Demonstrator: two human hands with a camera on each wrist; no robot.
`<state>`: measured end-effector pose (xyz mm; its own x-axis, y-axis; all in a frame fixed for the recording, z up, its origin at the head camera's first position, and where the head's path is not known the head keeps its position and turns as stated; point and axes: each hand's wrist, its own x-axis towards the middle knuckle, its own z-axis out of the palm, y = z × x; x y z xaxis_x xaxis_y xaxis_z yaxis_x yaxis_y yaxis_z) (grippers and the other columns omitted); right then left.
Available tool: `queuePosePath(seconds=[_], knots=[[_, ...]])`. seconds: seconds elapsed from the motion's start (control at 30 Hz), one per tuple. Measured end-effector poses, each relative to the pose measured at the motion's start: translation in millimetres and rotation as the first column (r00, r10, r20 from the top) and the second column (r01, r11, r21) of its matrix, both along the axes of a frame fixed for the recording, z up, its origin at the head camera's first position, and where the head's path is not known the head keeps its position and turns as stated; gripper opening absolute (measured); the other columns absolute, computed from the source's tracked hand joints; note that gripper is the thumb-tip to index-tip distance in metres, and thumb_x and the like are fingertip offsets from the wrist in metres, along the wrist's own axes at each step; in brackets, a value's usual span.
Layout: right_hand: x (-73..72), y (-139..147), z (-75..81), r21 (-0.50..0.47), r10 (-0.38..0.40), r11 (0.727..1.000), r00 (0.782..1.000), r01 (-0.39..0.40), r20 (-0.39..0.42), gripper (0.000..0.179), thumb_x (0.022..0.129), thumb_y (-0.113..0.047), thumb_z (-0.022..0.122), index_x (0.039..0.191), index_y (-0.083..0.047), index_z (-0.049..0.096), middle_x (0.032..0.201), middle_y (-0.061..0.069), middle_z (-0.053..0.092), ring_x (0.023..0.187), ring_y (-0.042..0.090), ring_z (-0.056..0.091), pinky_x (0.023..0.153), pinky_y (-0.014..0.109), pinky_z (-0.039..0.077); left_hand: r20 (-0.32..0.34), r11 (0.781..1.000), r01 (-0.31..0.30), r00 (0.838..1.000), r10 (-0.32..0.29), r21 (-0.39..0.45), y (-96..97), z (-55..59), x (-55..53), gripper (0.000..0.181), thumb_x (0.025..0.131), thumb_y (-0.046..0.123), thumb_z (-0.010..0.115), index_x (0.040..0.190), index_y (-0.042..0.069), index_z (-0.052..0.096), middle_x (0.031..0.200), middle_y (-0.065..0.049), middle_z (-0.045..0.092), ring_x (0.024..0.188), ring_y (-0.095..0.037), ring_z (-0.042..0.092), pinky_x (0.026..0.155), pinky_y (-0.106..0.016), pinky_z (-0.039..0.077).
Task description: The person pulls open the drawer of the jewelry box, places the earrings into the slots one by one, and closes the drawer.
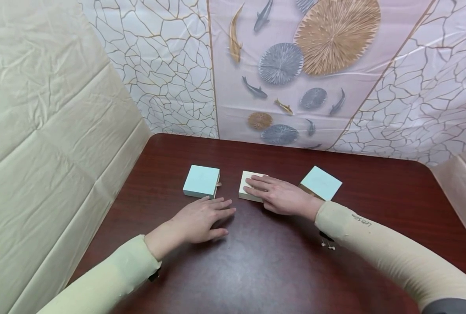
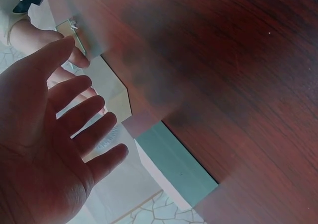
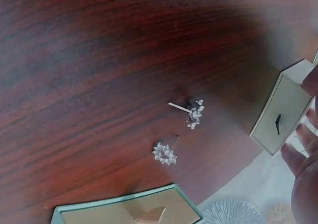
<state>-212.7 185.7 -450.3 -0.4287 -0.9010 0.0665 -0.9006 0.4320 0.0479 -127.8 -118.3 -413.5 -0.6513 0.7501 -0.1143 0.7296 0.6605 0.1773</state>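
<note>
Pale box [image 3: 282, 112], centre of head frame, on a dark red-brown, streak-grained bench [image 1: 233, 270]. Right hand [image 1: 282, 196] lies over it, fingers extended and slightly apart, resting on top rather than clasping; probably steadying it. Thumb contact: cannot tell. Left hand [image 1: 203, 218], left of centre, fingers loosely spread, holding nothing; perhaps kept ready nearby. Left mint box [image 1: 201, 179]: flat, square-topped, small tab at its right edge. Right mint box [image 1: 321, 182]: set askew; tan front, tan tab, likely for pulling. Centre of right wrist view: two earrings [image 3: 195, 115], clustered, silvery-white, thin posts.
</note>
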Motion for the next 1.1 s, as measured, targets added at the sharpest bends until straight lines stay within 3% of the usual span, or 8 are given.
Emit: queuePosePath(seconds=[0.4, 0.57, 0.83, 1.1], knots=[[1.5, 1, 1.6, -0.033, -0.009, 0.999, 0.999, 0.010, 0.042, 0.066, 0.098, -0.008, 0.069, 0.161, -0.012, 0.050, 0.166, 0.016, 0.046, 0.156, 0.032, 0.040, 0.125, 0.052, 0.037, -0.039, 0.999, 0.029, 0.999, -0.028, 0.028, 6.2, -3.6, -6.2, 0.059, 0.104, 0.041, 0.070, 0.154, 0.011, 0.060, 0.162, -0.012, 0.052, 0.150, -0.033, 0.049, 0.121, -0.056, 0.041], [2.6, 6, 10.4, -0.101, -0.053, 0.993, 0.995, 0.061, 0.079, 0.066, 0.099, -0.011, 0.065, 0.162, -0.009, 0.047, 0.168, 0.018, 0.042, 0.157, 0.035, 0.038, 0.125, 0.057, 0.035, -0.045, 0.999, 0.032, 0.999, -0.031, 0.012, 9.4, -1.3, -9.6, 0.060, 0.104, 0.042, 0.069, 0.155, 0.012, 0.058, 0.163, -0.012, 0.051, 0.151, -0.033, 0.048, 0.122, -0.057, 0.040], [8.7, 27, 28.0, -0.125, -0.155, 0.978, 0.982, 0.168, 0.108, 0.064, 0.102, -0.014, 0.065, 0.163, -0.008, 0.046, 0.169, 0.019, 0.039, 0.158, 0.036, 0.036, 0.127, 0.060, 0.030, -0.156, 0.997, 0.080, 0.985, -0.077, 0.010, 22.1, -4.4, -26.7, 0.059, 0.104, 0.039, 0.070, 0.157, 0.015, 0.057, 0.163, -0.010, 0.051, 0.151, -0.031, 0.049, 0.123, -0.058, 0.037], [16.2, 44, 35.0, -0.114, -0.218, 0.967, 0.970, 0.230, 0.107, 0.065, 0.101, -0.017, 0.071, 0.161, -0.005, 0.048, 0.167, 0.020, 0.042, 0.156, 0.037, 0.038, 0.126, 0.061, 0.030, -0.196, 0.995, 0.103, 0.976, -0.099, 0.014, 43.1, -8.7, -48.6, 0.060, 0.105, 0.037, 0.068, 0.160, 0.017, 0.053, 0.166, -0.008, 0.047, 0.153, -0.031, 0.046, 0.125, -0.056, 0.035]])
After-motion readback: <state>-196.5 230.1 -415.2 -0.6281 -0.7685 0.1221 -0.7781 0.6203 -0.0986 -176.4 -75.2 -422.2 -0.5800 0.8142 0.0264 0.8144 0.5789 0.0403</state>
